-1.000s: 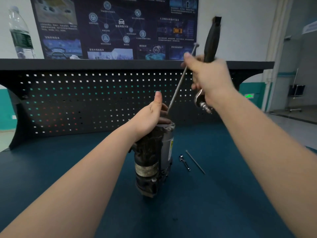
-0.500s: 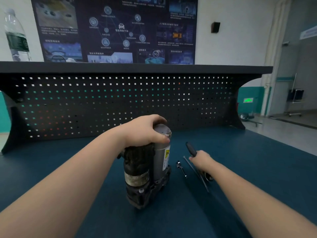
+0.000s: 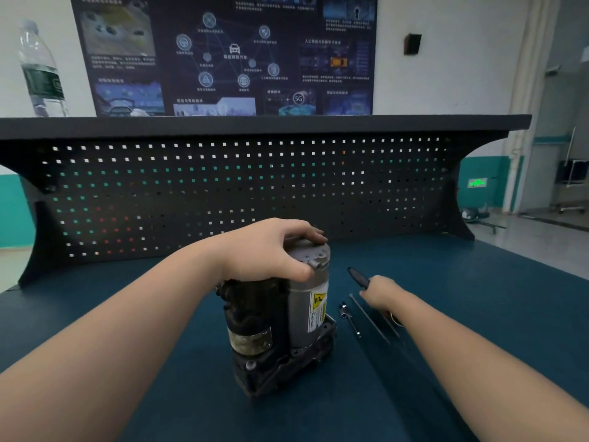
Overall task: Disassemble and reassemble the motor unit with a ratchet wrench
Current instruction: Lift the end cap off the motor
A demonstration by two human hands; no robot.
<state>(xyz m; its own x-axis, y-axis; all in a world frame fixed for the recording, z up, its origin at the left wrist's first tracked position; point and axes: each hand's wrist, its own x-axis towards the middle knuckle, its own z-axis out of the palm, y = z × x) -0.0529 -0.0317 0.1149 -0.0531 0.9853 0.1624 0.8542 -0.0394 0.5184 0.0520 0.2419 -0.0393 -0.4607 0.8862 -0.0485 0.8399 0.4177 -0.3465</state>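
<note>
- Clamping the upright motor unit (image 3: 280, 317) mid-bench, your left hand (image 3: 267, 250) curls over its cap; it could topple if you let go.
- Resting on the ratchet wrench (image 3: 358, 276), your right hand (image 3: 381, 293) hides its grip; the long bolt (image 3: 369, 317) just beside could roll if nudged.

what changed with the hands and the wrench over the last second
The right hand came down from above the upright grey and black motor unit and laid the black-handled ratchet wrench and a long thin metal bolt on the blue bench top, right of the motor; it rests on the wrench. The left hand stayed gripping the motor's top; the small socket extension did not move.
</note>
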